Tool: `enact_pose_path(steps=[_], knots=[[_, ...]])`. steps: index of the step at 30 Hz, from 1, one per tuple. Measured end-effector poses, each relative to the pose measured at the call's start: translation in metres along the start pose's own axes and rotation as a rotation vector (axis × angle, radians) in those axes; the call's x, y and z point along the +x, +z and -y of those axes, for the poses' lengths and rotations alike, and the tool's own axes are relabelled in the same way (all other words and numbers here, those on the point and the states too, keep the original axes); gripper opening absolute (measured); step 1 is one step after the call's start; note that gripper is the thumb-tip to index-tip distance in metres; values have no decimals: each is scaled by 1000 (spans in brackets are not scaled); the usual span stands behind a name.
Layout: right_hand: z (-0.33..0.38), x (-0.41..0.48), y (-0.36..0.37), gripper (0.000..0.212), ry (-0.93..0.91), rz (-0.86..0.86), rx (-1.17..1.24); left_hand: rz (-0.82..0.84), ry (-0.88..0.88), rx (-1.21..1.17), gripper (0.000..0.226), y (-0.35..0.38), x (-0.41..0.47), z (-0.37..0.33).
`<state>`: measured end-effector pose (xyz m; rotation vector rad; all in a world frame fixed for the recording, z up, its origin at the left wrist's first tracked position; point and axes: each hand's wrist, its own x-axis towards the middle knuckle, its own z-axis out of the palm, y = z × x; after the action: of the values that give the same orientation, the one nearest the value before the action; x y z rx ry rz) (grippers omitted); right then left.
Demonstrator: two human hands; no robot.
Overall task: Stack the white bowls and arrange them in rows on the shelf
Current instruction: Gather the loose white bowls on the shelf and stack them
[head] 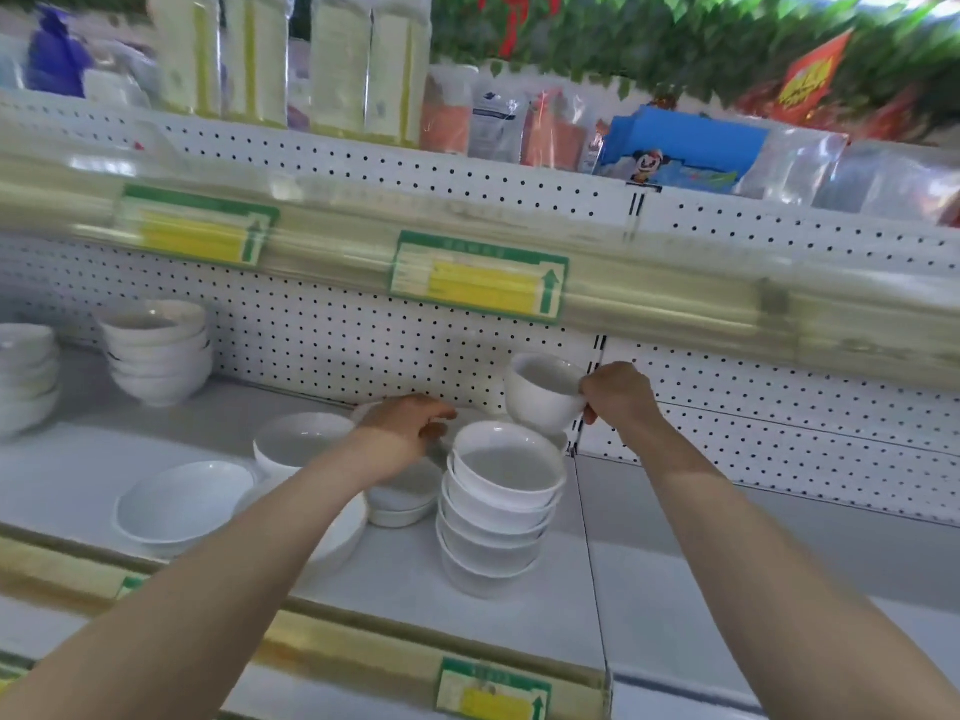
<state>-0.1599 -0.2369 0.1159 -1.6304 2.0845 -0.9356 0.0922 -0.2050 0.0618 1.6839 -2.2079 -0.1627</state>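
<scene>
Partly done: the right hand (618, 394) pinched a white bowl (543, 392) above the front stack (498, 511). The grip of the left hand (402, 428) was unclear, and loose bowls (184, 498) remained.

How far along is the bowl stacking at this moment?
Done: a back-left stack, an edge stack and a middle stack stand on the shelf. In hand: the right hand holds one bowl above the middle stack. Left: loose bowls near the left hand lie unstacked.
</scene>
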Motion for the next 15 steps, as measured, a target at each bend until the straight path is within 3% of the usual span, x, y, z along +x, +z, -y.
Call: enact_pose_path(steps=[9, 15], knots=[[-5, -5, 19, 21, 4, 94, -116, 185, 303, -101, 32, 25, 33, 15], [-18, -12, 29, 21, -24, 132, -113, 271, 400, 38, 40, 44, 44, 21]])
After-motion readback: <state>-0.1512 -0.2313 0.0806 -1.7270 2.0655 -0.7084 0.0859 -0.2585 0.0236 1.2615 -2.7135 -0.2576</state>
